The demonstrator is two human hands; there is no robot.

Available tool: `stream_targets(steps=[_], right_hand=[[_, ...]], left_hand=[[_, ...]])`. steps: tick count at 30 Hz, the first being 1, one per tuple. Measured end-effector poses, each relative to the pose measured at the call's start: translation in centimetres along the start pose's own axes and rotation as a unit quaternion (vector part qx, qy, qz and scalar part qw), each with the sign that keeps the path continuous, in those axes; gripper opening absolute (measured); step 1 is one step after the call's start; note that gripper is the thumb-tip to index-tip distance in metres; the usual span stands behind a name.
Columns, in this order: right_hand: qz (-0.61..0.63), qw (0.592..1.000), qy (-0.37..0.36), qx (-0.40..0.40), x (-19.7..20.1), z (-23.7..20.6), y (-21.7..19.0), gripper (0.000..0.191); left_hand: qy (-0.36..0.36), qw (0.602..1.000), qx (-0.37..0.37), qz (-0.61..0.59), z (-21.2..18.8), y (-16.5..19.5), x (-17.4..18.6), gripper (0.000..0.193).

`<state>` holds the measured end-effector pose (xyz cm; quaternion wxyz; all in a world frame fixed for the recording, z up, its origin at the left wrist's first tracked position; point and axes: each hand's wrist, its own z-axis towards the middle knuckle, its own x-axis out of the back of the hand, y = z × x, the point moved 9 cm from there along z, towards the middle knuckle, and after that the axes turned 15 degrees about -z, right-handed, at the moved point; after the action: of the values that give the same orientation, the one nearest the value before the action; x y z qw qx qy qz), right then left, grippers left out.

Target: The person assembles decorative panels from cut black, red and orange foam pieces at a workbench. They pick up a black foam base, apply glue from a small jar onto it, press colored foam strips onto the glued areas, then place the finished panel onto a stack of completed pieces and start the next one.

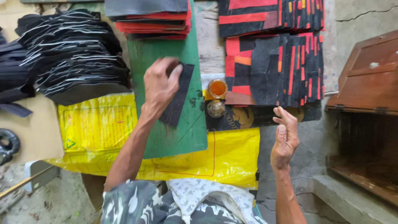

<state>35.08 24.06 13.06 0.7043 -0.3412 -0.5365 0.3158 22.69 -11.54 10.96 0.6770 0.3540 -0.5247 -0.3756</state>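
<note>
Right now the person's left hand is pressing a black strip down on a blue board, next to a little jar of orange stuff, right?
Not quite: the board is green, not blue. The head view shows the left hand pressing the black strip on that green board, with the little jar of orange stuff just beside it.

Soft, even daylight, faint shadows, no harsh glare, slight motion blur, mild wide-angle stretching toward the edges.

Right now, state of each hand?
Left hand: pressed on the dark strip lying on the green board, fingers curled at its top end.
Right hand: loosely open, holding nothing.
</note>
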Motion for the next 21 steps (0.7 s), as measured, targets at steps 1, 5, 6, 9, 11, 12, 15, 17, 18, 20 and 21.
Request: stream_targets(steps=[1,5,6,9,11,12,15,17,18,20,21], right_hand=[[0.006,1.0,-0.003,0.0,-0.4,0.0,-0.1,0.041],[0.018,0.999,-0.018,0.028,-1.8,-0.4,-1.3,0.04],[0.016,0.999,-0.02,0.032,-2.1,-0.5,-1.6,0.039],[0.001,0.999,-0.024,0.039,-2.3,-0.7,-2.2,0.039],[0.0,0.999,-0.024,0.037,-2.3,-0.8,-2.4,0.039],[0.005,0.999,-0.024,0.036,-2.3,-0.8,-2.4,0.039],[0.01,0.999,-0.023,0.038,-2.4,-0.8,-2.2,0.038],[0.005,0.999,-0.024,0.034,-2.2,-0.9,-1.8,0.038],[0.001,0.999,-0.022,0.031,-2.0,-0.8,-1.6,0.038],[-0.004,1.0,-0.016,0.024,-1.5,-0.6,-1.1,0.039],[-0.004,1.0,-0.014,0.023,-1.3,-0.3,-0.9,0.039]], left_hand=[[0.004,1.0,0.012,0.021,-1.8,-0.2,0.8,0.025],[0.033,0.989,0.03,0.138,-6.2,-0.9,2.0,0.05],[0.044,0.983,0.026,0.175,-6.6,-1.0,2.0,0.056],[0.025,0.978,0.05,0.201,-6.6,-2.2,1.5,0.056],[0.012,0.977,0.084,0.197,-6.5,-3.2,1.4,0.051],[0.005,0.975,0.102,0.196,-6.6,-3.5,1.5,0.049],[0.029,0.98,0.044,0.189,-6.4,-1.5,1.6,0.045],[0.013,0.992,0.067,0.111,-6.4,-0.7,2.0,0.034],[0.004,0.995,0.075,0.07,-6.2,-0.1,1.9,0.029],[0.006,0.999,0.019,-0.028,-5.7,3.0,1.9,0.024],[0.007,0.997,-0.01,-0.078,-5.2,4.6,1.8,0.022]])
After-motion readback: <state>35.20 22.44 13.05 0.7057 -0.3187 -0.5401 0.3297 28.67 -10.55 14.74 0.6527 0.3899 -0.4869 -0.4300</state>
